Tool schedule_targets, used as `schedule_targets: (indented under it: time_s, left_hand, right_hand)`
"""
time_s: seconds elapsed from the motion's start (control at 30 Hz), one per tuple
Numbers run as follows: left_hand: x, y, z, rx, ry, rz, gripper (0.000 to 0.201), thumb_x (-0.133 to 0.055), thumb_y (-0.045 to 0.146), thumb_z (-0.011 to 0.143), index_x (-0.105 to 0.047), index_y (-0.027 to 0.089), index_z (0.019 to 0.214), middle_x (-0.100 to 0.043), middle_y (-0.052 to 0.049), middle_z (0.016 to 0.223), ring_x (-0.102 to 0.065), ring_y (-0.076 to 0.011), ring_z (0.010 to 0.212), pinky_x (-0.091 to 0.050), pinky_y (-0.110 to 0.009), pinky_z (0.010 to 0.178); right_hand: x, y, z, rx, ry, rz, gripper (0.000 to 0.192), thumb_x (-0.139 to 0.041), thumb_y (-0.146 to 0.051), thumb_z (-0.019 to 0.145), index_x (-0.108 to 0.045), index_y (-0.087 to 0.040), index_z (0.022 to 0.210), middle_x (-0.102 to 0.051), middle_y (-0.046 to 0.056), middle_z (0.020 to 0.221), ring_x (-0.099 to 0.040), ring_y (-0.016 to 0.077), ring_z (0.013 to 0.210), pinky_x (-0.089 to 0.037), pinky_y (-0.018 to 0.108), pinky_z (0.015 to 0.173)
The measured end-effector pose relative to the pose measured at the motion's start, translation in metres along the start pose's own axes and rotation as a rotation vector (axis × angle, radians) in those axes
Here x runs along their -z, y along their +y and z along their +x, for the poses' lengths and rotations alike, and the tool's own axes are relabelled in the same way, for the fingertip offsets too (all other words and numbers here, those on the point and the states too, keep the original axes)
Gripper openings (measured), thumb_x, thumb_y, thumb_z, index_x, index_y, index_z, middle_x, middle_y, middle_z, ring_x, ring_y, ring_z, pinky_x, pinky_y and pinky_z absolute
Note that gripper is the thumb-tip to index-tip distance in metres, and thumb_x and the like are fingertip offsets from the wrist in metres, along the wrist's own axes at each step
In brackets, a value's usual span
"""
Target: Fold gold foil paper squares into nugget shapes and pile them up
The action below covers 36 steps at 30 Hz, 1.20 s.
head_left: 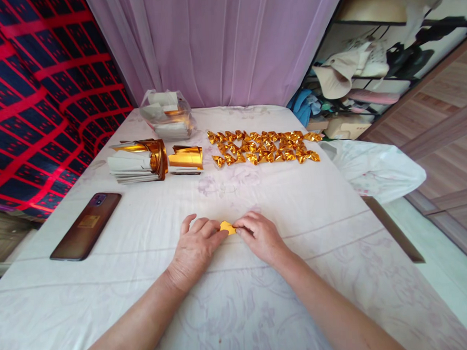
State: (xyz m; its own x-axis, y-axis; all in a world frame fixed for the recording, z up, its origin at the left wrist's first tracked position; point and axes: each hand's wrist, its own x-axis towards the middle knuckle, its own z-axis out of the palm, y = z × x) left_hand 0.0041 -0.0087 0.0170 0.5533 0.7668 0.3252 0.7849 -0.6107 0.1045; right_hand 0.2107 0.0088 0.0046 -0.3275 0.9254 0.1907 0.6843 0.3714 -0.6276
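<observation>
A white cloth-covered table (258, 205) is bearing the left hand (194, 249) and right hand (261, 235), which are meeting near its front edge, fingertips pinching together on a small gold paper piece (227, 227) lying flat between them, equally close to both, its long axis running left to right.

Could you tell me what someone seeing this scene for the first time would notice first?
Most likely the rows of folded gold paper pieces laid out at the far middle of the white-covered table. Next, the left hand and right hand at the near middle, pinching a small gold paper between their fingertips. To the left lie stacks of gold sheets and a dark phone.
</observation>
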Motion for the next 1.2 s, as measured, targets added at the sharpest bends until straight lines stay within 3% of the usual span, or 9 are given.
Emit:
schedule_targets:
  time_s: [0.27,0.67,0.87,1.03,1.2]
  left_hand:
    - [0.007,-0.004,-0.002,-0.137,-0.075,0.042,0.034,-0.056,0.008,0.089,-0.063,0.029,0.115,-0.070,-0.001,0.105,-0.058,-0.0230,0.099,-0.029,-0.053,0.103]
    - [0.014,-0.020,-0.024,-0.142,-0.079,0.094,0.037,-0.051,0.008,0.091,-0.063,0.031,0.117,-0.070,0.001,0.117,-0.057,-0.0256,0.110,-0.029,-0.051,0.103]
    - [0.012,-0.014,-0.022,-0.154,-0.065,0.102,0.030,-0.054,0.010,0.090,-0.066,0.025,0.112,-0.071,-0.002,0.112,-0.060,-0.0248,0.107,-0.034,-0.050,0.100]
    - [0.008,-0.013,-0.020,-0.157,-0.076,0.148,0.030,-0.051,0.012,0.091,-0.065,0.025,0.113,-0.067,-0.004,0.122,-0.055,-0.0246,0.117,-0.032,-0.048,0.104]
    - [0.004,-0.014,-0.018,-0.150,-0.154,0.159,0.029,-0.049,0.010,0.089,-0.063,0.023,0.111,-0.066,-0.003,0.125,-0.053,-0.0248,0.124,-0.029,-0.049,0.108]
  right_hand:
    - [-0.001,0.000,0.001,0.014,0.009,-0.063,0.016,-0.061,-0.009,0.084,-0.071,-0.021,0.086,-0.067,0.001,0.085,-0.061,0.0143,0.081,-0.046,0.026,0.075]
    - [-0.005,0.004,0.000,0.031,0.009,-0.074,0.018,-0.057,-0.012,0.086,-0.072,-0.023,0.088,-0.066,0.002,0.087,-0.060,0.0148,0.082,-0.046,0.026,0.077]
    - [-0.002,-0.005,-0.003,0.123,-0.048,-0.335,0.040,-0.051,-0.012,0.089,-0.064,-0.029,0.122,-0.062,0.004,0.093,-0.057,0.0172,0.086,-0.042,0.027,0.077]
    - [0.000,-0.014,0.000,0.117,-0.101,-0.472,0.039,-0.049,-0.013,0.090,-0.067,-0.033,0.118,-0.059,0.003,0.088,-0.055,0.0168,0.078,-0.039,0.026,0.069]
    - [-0.001,-0.023,0.003,0.128,-0.170,-0.620,0.035,-0.048,-0.017,0.093,-0.064,-0.033,0.120,-0.060,0.004,0.093,-0.056,0.0176,0.081,-0.040,0.028,0.072]
